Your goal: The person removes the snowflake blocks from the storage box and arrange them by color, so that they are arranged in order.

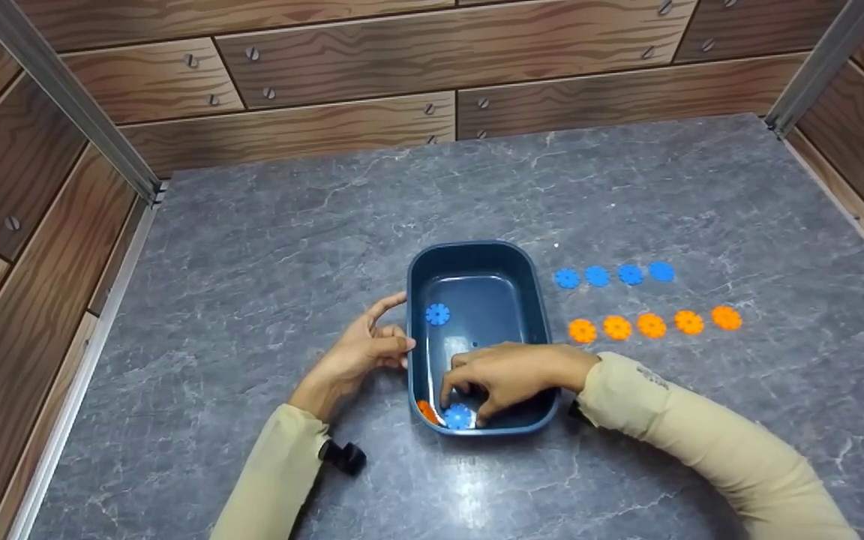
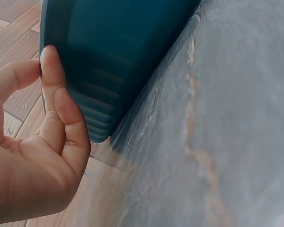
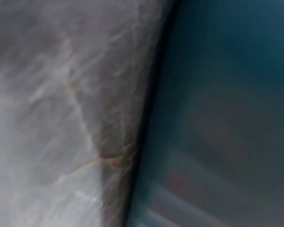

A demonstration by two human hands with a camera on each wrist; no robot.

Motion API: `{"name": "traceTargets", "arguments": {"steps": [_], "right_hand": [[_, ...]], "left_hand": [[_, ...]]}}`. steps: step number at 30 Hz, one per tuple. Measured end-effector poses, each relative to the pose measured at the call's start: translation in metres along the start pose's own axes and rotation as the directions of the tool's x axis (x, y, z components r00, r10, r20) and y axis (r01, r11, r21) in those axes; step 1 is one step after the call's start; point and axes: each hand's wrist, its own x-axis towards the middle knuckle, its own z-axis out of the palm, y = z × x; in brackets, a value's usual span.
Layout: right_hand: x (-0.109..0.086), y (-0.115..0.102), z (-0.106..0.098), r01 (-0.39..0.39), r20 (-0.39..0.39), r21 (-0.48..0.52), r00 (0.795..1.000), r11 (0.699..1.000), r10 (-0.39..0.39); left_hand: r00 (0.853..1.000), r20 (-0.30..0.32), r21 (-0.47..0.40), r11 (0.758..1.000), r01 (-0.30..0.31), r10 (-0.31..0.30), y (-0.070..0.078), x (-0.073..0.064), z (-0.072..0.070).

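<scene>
A dark blue rectangular tub (image 1: pixel 477 430) stands on the grey marbled table. My left hand (image 1: pixel 364 341) holds its left side, thumb at the rim and curled fingers against the outer wall (image 2: pixel 128 42). My right hand (image 1: pixel 511 375) reaches over the right rim into the near end, thumb and forefinger apart on either side of a blue notched disc (image 1: pixel 460 416). An orange disc (image 1: pixel 427 411) leans in the near left corner, and another blue disc (image 1: pixel 438 314) lies farther back. The right wrist view shows only the tub's outer wall (image 3: pixel 217 118), blurred; that hand is hidden there.
Right of the tub, several blue discs (image 1: pixel 597 276) lie in a row on the table (image 1: pixel 289 247). Nearer runs a row of several orange discs (image 1: pixel 652 325). Wood-patterned walls (image 1: pixel 342 67) enclose the back and sides, with metal posts (image 1: pixel 79 97) at the corners.
</scene>
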Motion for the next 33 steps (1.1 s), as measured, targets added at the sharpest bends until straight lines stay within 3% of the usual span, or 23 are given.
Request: {"name": "traceTargets", "arguments": {"steps": [14,25,33], "right_hand": [[0.0046,-0.0024,0.0012,-0.017,0.025,-0.054,1.0,0.998,0.018],[0.0047,-0.0025,0.0045,-0.012,0.002,-0.119,1.0,0.993,0.012],[0.0032,-0.0012,0.0044,-0.001,0.002,-0.112,1.0,0.994,0.002]], "left_hand": [[1.0,0.005,-0.004,1.0,0.004,-0.004,0.0001,-0.0009,-0.0006],[1.0,0.01,-0.018,1.0,0.005,-0.005,0.0004,-0.0003,-0.0004],[1.0,0.014,-0.033,0.999,-0.002,0.003,-0.0004,0.0007,0.0001]]}}
